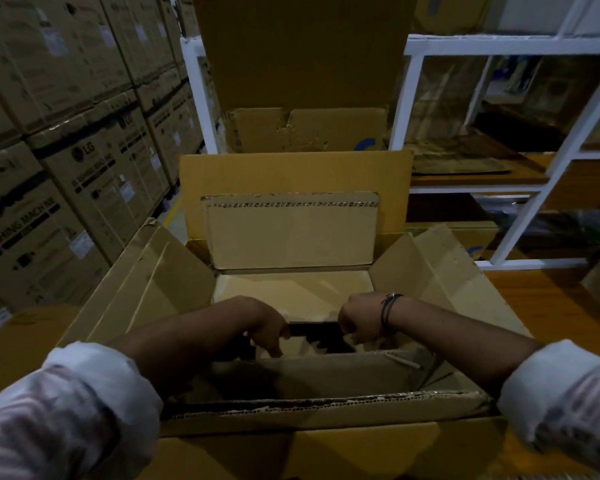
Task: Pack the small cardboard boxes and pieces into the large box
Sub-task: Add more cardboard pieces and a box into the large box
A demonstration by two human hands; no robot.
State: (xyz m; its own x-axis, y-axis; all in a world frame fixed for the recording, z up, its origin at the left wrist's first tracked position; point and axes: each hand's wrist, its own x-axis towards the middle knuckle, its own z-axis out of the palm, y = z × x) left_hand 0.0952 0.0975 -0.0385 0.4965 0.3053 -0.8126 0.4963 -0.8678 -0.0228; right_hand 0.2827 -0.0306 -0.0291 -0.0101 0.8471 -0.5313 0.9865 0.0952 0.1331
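Inside the open large box (326,407), my left hand (267,327) and right hand (359,323) each curled their fingers round the near edge of a cardboard piece (298,296) sitting inside it.

Both the left grip (269,329) and the right grip (357,323) hold a near-black piece (314,332). Around them the large box (146,282) is plain tan-brown. Beyond the grips a paler flap (291,237) carries a strip of black-and-white patterned tape (291,204). Behind the grips the sleeves (84,403) are white with faint reddish stripes, and dark cords (388,308) ring the right wrist. Left of the grips, brown cartons (66,188) bear black print. To the right stand a white rack (534,45) and an orange-brown table (541,299).
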